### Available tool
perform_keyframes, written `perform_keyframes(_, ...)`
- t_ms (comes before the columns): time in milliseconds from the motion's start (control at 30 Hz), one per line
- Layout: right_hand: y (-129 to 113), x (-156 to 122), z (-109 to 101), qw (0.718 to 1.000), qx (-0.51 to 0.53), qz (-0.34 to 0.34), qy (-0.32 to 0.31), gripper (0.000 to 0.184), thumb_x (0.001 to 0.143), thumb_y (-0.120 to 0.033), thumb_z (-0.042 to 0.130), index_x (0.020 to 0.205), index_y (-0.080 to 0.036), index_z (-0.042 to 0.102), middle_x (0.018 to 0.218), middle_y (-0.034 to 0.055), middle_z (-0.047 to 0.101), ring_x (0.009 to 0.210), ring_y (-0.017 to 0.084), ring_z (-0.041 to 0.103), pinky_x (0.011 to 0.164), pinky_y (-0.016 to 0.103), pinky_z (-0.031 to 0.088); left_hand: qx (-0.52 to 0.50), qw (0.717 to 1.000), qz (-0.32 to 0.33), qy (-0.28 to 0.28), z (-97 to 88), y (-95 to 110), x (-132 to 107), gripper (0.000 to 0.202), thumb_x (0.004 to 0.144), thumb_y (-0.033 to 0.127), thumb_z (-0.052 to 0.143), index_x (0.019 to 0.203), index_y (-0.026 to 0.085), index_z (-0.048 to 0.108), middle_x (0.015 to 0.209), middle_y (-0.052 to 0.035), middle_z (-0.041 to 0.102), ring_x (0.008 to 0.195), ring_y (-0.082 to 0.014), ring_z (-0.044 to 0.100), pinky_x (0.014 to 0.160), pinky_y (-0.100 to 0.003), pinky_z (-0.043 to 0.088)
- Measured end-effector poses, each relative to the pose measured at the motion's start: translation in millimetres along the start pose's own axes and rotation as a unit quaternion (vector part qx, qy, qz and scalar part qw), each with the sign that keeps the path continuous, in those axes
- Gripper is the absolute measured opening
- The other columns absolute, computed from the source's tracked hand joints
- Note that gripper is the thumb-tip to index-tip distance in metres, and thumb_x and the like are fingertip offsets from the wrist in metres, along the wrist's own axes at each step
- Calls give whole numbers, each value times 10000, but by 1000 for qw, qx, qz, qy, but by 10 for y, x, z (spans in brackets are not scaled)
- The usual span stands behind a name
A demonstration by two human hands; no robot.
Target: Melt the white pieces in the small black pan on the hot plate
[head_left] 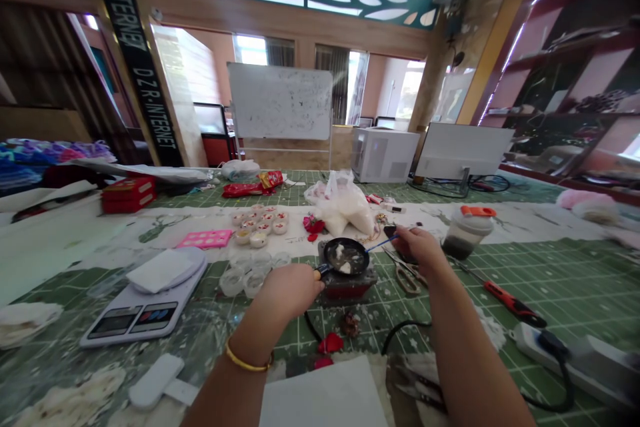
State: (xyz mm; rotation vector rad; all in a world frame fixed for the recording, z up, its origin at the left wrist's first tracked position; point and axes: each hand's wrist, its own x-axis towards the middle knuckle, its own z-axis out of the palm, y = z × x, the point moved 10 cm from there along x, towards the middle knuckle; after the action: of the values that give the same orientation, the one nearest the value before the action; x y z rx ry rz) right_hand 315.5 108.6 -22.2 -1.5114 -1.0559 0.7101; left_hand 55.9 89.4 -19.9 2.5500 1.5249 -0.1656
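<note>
My left hand (293,288) is closed around the handle of a small black pan (346,256). The pan sits on a small dark burner (347,281) and holds white lumps in a dark liquid. My right hand (419,248) is closed on a thin blue stick (381,244) whose tip reaches the pan's right rim. A gold bangle (246,361) circles my left wrist. Scissors (406,276) lie just under my right hand.
A digital scale (143,312) with a white block stands at left. Small cups (261,221), a pink mould (206,238), a white powder bag (344,205), a lidded jar (466,232), a red-handled tool (511,304) and a power strip (585,361) surround the burner.
</note>
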Motion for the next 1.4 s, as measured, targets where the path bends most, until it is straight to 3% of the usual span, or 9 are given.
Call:
perform_keyframes(67,-32,-21,-29,999,39,3,-4,254,725,-403,495,694,-160,564,606,47,622,560,122,574,560,231,477,-1,1000,-5,4,-5,-7,5,380,768,418,320,815,191,621,801,-98,642,719,-212,590,602,-294,431)
perform_keyframes(233,26,-104,226,990,109,43,-81,175,661,-299,596,727,-139,611,663,34,621,599,96,567,609,206,468,2,1000,5,9,-22,23,-6,380,771,429,314,805,202,617,810,-95,645,714,-220,592,598,-310,435)
perform_keyframes(433,81,-90,-17,983,151,64,-82,157,624,-284,640,699,-149,613,564,-15,564,528,60,513,546,167,431,10,1000,-4,12,-11,5,-22,380,768,427,313,789,198,614,807,-96,642,720,-234,592,585,-318,435)
perform_keyframes(567,-15,-139,165,971,190,41,-137,233,602,-321,668,757,-152,628,639,-4,580,608,75,528,629,193,434,12,1000,6,2,14,29,-5,396,775,440,296,793,199,610,802,-91,642,710,-212,590,596,-295,430)
perform_keyframes(667,34,-178,319,963,182,52,-190,249,563,-285,701,751,-134,637,696,18,595,643,94,537,643,215,429,18,1000,10,-2,11,45,-9,402,780,439,285,805,198,606,808,-89,641,712,-216,590,591,-295,428)
perform_keyframes(900,61,-163,39,965,183,42,-184,218,602,-283,674,789,-187,615,671,-15,585,661,84,537,669,212,414,21,1000,5,-4,-7,45,-23,387,780,423,301,819,195,612,822,-94,640,733,-217,590,603,-293,430)
perform_keyframes(1067,5,-231,221,961,148,28,-231,252,581,-269,681,794,-148,626,736,23,596,677,111,533,681,255,414,19,1000,9,1,-15,58,-23,378,780,423,300,818,206,607,819,-90,642,722,-230,593,592,-316,435)
perform_keyframes(1300,-230,-253,-6,982,108,-17,-155,240,637,-320,635,829,-178,619,763,13,600,712,110,535,711,246,410,27,1000,10,2,-9,65,-14,375,781,415,302,798,202,611,807,-91,643,713,-225,595,586,-308,432)
perform_keyframes(1400,-447,-341,82,988,-24,-73,-131,295,692,-397,556,862,-165,621,838,52,618,769,154,545,725,282,407,25,1000,8,7,-6,50,-13,376,781,423,305,798,205,610,793,-86,640,704,-219,594,582,-301,430)
